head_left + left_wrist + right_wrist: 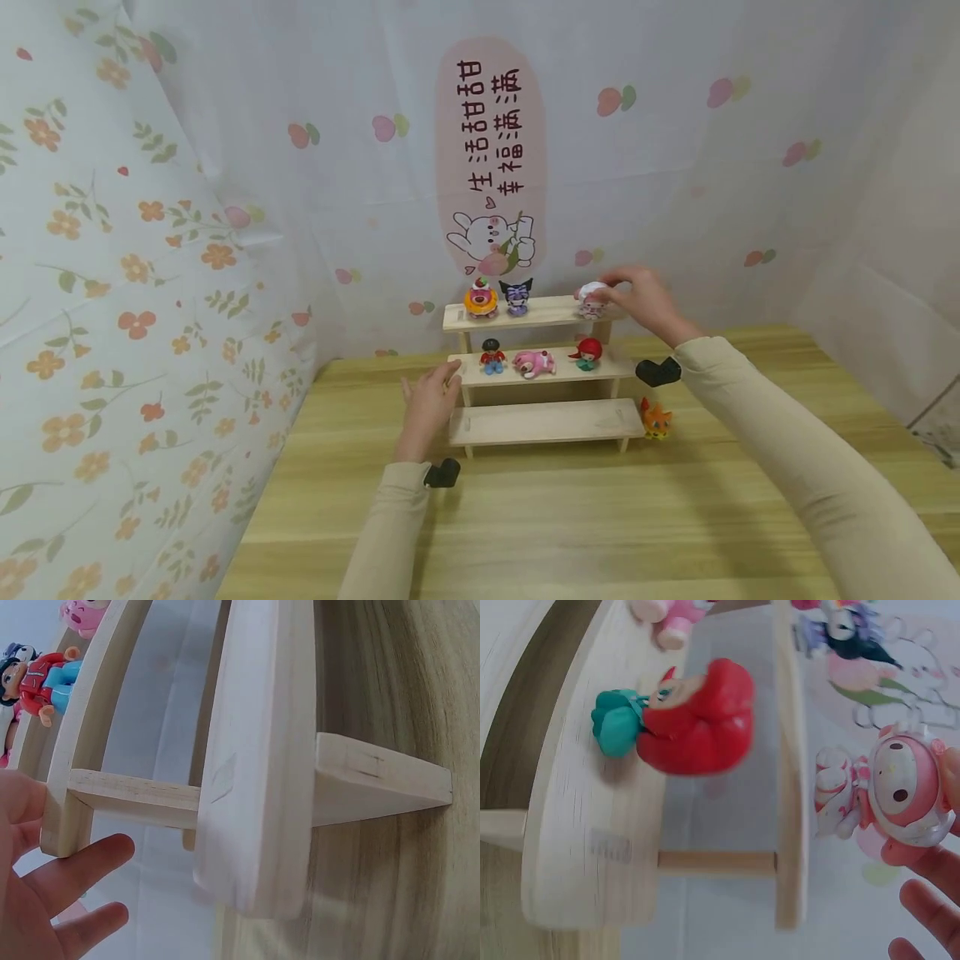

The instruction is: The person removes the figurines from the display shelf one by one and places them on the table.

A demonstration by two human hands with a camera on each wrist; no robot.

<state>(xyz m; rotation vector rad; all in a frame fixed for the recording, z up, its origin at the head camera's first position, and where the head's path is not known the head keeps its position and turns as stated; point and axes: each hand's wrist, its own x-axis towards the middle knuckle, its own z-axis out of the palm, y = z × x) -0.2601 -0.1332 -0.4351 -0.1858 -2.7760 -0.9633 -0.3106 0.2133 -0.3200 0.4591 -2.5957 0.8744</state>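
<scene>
My right hand (pixel 641 302) pinches a pink-and-white rabbit figurine (pixel 904 787) by its head at the right end of the top tier. The figurine is upright, feet right at the board. My left hand (pixel 431 408) holds the left end of the middle tier of a wooden display shelf (pixel 547 421), with two fingers (pixel 90 862) spread out below that end. On the top tier's left sit a bear figurine in an orange ring (pixel 481 300) and a purple-and-black figurine (pixel 517 298). The middle tier bears a black-haired figurine (pixel 492 358), a lying pink bear (pixel 534 363) and a red-haired figurine (pixel 588 354).
An orange-and-yellow figurine (pixel 656 419) is on the wooden table (pixel 525 525), beside the lowest tier's right end. Behind the shelf hangs a white printed cloth (pixel 352 208); a flowered cloth (pixel 135 333) runs along the left side.
</scene>
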